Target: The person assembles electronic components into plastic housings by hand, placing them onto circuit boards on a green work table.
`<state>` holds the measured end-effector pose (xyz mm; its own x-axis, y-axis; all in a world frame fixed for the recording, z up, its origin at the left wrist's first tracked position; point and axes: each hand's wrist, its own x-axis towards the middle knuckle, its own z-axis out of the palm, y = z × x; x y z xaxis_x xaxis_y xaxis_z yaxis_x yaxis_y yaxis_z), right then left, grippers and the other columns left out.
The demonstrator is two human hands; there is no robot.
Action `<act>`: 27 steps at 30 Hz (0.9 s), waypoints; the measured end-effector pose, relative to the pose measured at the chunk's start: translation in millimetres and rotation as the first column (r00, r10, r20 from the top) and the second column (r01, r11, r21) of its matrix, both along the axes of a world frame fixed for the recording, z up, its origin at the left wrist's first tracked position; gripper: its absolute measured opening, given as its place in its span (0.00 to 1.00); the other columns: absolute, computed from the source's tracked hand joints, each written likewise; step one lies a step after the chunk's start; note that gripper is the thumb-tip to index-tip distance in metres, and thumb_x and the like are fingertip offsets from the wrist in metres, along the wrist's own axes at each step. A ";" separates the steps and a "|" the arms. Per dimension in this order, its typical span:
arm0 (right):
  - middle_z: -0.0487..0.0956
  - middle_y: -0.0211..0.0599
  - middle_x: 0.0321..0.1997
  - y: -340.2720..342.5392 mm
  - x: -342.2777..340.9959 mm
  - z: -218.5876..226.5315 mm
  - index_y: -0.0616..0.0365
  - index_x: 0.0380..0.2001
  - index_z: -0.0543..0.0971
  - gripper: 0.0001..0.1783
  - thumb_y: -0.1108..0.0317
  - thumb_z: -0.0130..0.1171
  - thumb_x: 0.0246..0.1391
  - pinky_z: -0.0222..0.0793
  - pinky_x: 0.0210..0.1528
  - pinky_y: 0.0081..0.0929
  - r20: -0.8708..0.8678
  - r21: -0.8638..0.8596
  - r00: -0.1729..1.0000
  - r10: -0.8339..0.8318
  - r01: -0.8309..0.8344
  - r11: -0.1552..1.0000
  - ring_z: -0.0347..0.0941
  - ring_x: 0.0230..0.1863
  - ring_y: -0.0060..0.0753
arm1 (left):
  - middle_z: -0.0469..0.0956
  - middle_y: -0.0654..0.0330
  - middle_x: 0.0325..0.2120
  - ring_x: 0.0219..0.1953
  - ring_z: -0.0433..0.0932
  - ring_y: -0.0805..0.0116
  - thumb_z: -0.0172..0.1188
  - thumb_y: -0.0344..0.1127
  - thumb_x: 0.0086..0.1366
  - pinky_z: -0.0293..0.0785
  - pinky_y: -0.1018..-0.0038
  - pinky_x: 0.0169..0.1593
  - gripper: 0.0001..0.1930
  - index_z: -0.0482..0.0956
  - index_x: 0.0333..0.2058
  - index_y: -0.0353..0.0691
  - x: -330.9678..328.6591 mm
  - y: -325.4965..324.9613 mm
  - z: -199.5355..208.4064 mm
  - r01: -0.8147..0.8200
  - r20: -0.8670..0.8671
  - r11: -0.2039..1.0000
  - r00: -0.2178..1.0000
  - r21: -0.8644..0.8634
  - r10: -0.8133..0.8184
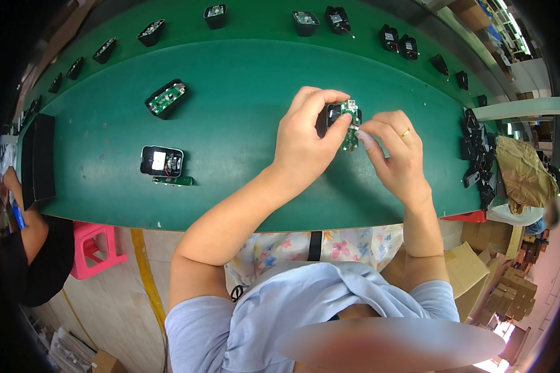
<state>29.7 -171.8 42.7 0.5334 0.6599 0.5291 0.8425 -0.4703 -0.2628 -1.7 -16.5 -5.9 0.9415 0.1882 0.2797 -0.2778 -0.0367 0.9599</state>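
Over the right half of the green bench, my left hand (308, 137) is closed around a small black plastic case (331, 115) and a green circuit board (349, 147). The board stands upright along the case's right side, with a silver port at its far end. My right hand (397, 146) meets the board from the right, thumb and forefinger pinched at a small whitish spot on it. What sits between those fingertips is too small to make out. A ring is on one finger of that hand.
An open case (162, 160) with a separate board (173, 181) beside it lies on the left; another case with a board (167, 98) is farther back. Several cases line the raised strip behind. Black parts (476, 149) pile at right, and a black box (38, 160) stands at left.
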 end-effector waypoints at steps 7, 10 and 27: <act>0.71 0.35 0.29 1.5 0.7 3.4 0.61 0.28 0.74 0.09 0.77 0.60 0.39 0.65 0.30 0.30 0.024 -0.106 1.000 0.010 -0.007 0.994 0.67 0.29 0.36 | 0.70 0.58 0.36 0.37 0.72 0.71 0.58 0.22 0.54 0.71 0.78 0.39 0.11 0.74 0.38 0.34 0.1 -0.7 1.4 -0.065 0.077 0.994 0.995 0.086 0.059; 0.70 0.34 0.29 1.9 0.3 7.6 0.60 0.28 0.73 0.10 0.76 0.60 0.38 0.64 0.29 0.30 0.069 -0.159 0.998 0.005 0.006 0.987 0.67 0.29 0.35 | 0.71 0.58 0.35 0.36 0.73 0.70 0.59 0.22 0.53 0.71 0.78 0.39 0.11 0.75 0.38 0.34 -1.0 -0.2 3.6 -0.087 0.085 0.988 0.993 0.124 0.077; 0.67 0.36 0.26 7.8 2.3 7.6 0.61 0.26 0.71 0.11 0.78 0.59 0.35 0.64 0.26 0.30 0.079 -0.204 0.997 0.014 0.003 0.979 0.65 0.27 0.36 | 0.72 0.56 0.33 0.30 0.74 0.66 0.61 0.24 0.51 0.72 0.75 0.31 0.12 0.76 0.37 0.37 -2.0 -3.1 3.7 -0.229 0.216 0.939 0.961 0.256 0.175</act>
<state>32.0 -164.0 50.2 0.4908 0.7613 0.4237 0.8596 -0.5023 -0.0933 -3.7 -19.6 -2.2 0.8171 0.2590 0.5150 -0.4102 -0.3665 0.8351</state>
